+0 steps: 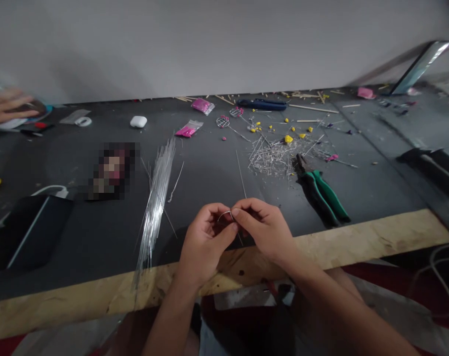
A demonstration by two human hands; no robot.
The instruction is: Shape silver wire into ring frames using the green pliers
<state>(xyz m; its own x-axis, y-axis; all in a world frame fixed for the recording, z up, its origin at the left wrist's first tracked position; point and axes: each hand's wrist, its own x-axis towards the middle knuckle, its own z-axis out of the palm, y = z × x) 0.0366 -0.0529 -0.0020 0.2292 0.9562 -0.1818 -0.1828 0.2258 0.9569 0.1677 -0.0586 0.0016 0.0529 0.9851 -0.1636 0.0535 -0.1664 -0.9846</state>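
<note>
A thin silvery wire (224,213), bent in a curve, is pinched between both my hands above the table's front edge. My left hand (205,237) has thumb and fingers closed on it from one side. From the other side, the thumb and forefinger of my right hand (263,225) press on the same wire. Part of the wire is hidden by my fingers. Left of my hands lies a bundle of straight wires (157,190), with a short twisted wire (177,180) beside it. Pliers with green and black handles (322,193) rest to the right.
Wire offcuts (270,158) are heaped beyond my right hand, near yellow bits (288,139). Pink packets (189,128), a blue cutter (262,104) and a white earbud case (138,121) lie farther back. Another person's hand (9,106) is at far left, near a black device (29,232).
</note>
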